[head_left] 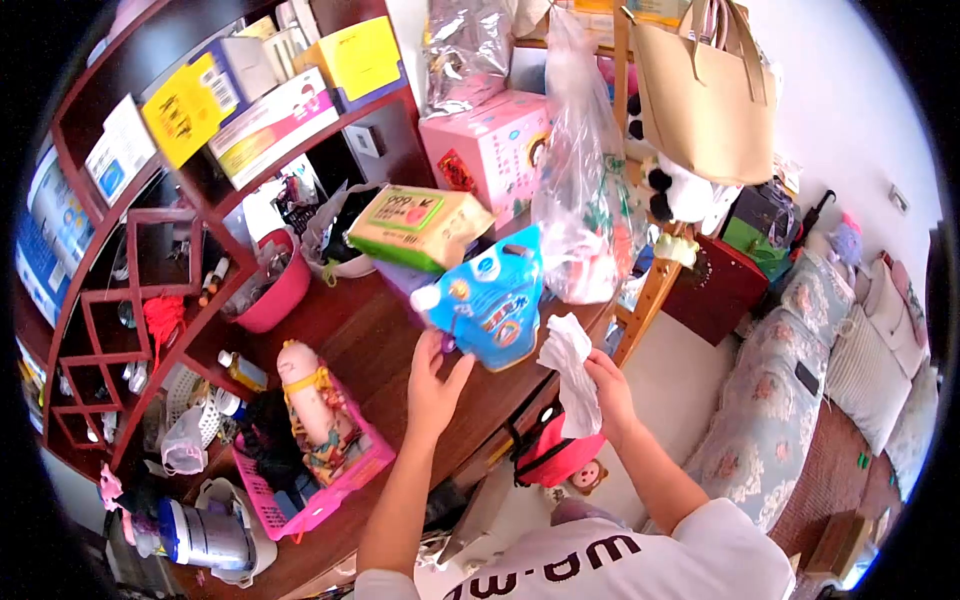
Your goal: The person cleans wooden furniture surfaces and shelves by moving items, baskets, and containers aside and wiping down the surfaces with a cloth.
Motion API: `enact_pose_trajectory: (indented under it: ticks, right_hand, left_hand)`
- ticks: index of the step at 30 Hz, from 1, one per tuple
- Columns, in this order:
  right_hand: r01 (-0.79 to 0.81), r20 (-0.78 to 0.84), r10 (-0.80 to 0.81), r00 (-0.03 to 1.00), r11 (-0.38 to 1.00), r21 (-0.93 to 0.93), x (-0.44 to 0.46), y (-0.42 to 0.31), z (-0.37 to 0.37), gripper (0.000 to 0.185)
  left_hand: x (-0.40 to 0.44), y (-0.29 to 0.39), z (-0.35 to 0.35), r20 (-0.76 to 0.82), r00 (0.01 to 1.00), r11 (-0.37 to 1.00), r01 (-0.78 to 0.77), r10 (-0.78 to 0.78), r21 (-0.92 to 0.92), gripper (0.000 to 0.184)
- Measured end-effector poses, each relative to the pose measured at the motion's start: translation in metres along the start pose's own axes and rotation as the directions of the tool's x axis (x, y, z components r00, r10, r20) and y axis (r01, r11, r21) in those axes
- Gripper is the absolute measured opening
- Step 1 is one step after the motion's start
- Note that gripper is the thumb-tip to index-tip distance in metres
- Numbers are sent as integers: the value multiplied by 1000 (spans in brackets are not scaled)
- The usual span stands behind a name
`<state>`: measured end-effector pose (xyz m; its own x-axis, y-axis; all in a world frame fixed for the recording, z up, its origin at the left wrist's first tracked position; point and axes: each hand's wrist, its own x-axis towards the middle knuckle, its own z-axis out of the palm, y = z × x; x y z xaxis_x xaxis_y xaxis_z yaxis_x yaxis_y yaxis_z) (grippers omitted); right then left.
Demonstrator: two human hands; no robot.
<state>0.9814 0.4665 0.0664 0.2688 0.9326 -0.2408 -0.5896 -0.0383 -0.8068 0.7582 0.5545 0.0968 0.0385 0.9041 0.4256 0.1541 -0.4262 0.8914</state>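
Note:
My left hand is at the lower left edge of a blue refill pouch with a white cap. Its thumb and fingers are apart, close to or touching the pouch; a small purple bit shows by the fingertips. In my right hand is a crumpled white tissue or cloth, gripped on its right side and hanging down. The pouch stands on the dark wooden table, in front of a green and tan pack of wipes.
A pink basket with mixed items sits left of my left arm. Behind are a pink bucket, a pink box and a clear plastic bag. A red bag is below my right hand, beyond the table edge.

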Motion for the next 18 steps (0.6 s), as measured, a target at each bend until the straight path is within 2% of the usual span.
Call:
enact_pose_trajectory:
  ticks: [1,2,3,4,6,7,8,10,12,13,15,16,18]
  right_hand:
    - [-8,7,8,1000,999,45,12,-5,-5,26]
    - [-21,11,21,1000,999,46,20,-10,-6,26]
    - [-119,26,116,993,972,204,25,-16,-4,27]
    - [-213,54,207,977,911,353,31,-20,-3,29]
    - [-236,108,212,971,917,321,46,-14,-8,30]
    - [-193,135,168,977,960,204,51,-9,-11,31]
    - [-141,170,124,978,986,89,55,-5,-12,31]
    - [-156,145,145,979,985,69,52,-5,-5,31]
    - [-2,80,11,997,994,-108,58,3,-4,34]
    - [-11,85,20,996,994,-110,61,6,-1,34]
    - [227,122,-193,973,881,-415,66,12,4,33]
    - [222,126,-185,975,881,-419,70,22,4,33]
    - [530,331,-426,842,541,-653,77,42,8,32]
  left_hand:
    - [16,3,14,-4,1000,1000,7,-7,9,42]
    - [28,4,25,8,998,992,56,-56,-111,38]
    - [34,4,33,23,994,967,108,-105,-229,35]
    - [36,4,36,14,993,968,115,-115,-222,35]
    - [36,6,31,-113,973,972,183,-200,-146,23]
    - [36,7,27,-168,974,972,118,-154,-205,14]
    - [32,14,22,-193,964,972,147,-182,-182,14]
    - [21,6,7,-250,954,983,134,-163,-126,15]
    - [13,7,-7,-314,940,983,88,-135,-160,18]
    - [9,6,-17,-350,928,983,75,-131,-169,18]
    - [3,2,-36,-424,898,984,49,-118,-169,18]
    - [1,2,-46,-473,872,988,74,-129,-132,19]
    - [0,9,-59,-531,841,994,64,-103,-90,20]
